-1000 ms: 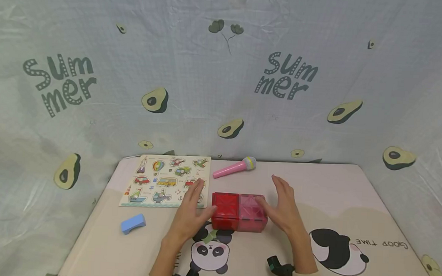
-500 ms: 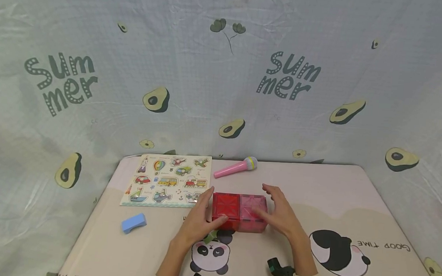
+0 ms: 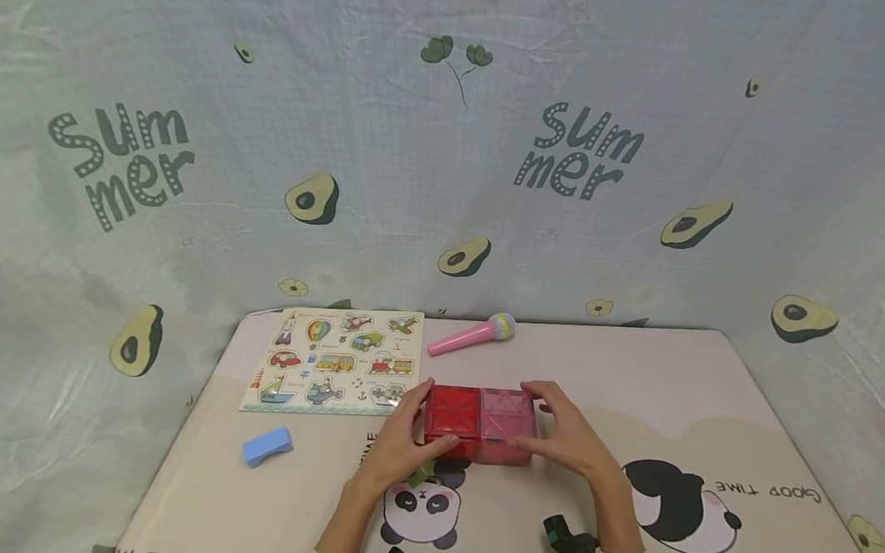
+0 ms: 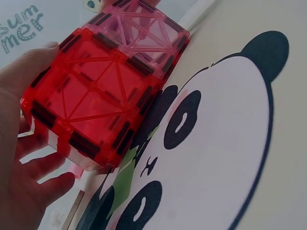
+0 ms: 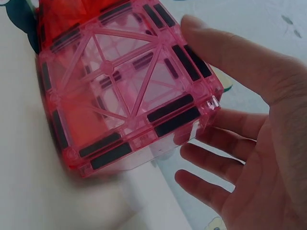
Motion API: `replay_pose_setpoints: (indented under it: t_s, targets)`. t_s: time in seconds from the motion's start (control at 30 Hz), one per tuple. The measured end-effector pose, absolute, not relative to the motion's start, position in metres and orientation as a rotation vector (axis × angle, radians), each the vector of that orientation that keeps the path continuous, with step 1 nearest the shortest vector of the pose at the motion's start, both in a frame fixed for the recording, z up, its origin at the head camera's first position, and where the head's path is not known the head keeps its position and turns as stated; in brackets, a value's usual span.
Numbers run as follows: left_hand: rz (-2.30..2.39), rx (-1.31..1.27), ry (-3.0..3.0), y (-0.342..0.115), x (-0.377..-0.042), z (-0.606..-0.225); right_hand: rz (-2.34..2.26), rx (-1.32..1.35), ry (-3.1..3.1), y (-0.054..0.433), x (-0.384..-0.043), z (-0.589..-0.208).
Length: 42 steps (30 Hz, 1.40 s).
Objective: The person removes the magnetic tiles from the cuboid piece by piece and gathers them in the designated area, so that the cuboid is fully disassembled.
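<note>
A red magnetic-tile cube (image 3: 454, 415) and a pink magnetic-tile cube (image 3: 507, 418) stand side by side, touching, on the table. My left hand (image 3: 394, 445) grips the red cube from its left end, thumb on the near side and index finger at the far corner; in the left wrist view the other fingers (image 4: 50, 187) are behind it, partly apart from it. The pink cube's right end is held by my right hand (image 3: 572, 438), thumb (image 5: 225, 50) along the near edge and fingers reaching round behind. Black magnet strips line the clear tile edges.
A picture puzzle board (image 3: 336, 363) with vehicles lies at the back left. Right of it is a pink toy microphone (image 3: 472, 336). A blue arched block (image 3: 268, 447) sits at the left. The printed cloth (image 3: 374, 139) hangs behind the table's far edge.
My left hand has moved from beside the puzzle board onto the red cube. My right hand has come down and closed its fingers round the pink cube's right end.
</note>
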<state>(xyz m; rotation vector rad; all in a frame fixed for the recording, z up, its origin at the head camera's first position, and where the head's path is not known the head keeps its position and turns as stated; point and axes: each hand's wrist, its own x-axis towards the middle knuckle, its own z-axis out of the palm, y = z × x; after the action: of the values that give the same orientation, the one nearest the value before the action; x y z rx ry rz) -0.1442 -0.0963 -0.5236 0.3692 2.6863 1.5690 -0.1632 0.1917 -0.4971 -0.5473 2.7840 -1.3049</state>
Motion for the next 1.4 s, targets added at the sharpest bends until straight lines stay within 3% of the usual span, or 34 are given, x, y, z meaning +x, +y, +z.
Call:
replay_pose_setpoints:
  t_s: [1.4]
  targets:
    - [1.689,0.322,2.549,-0.0952,-0.1455,-0.5263,-1.551,-0.638,2.628,0.1963,-0.1686,-0.499]
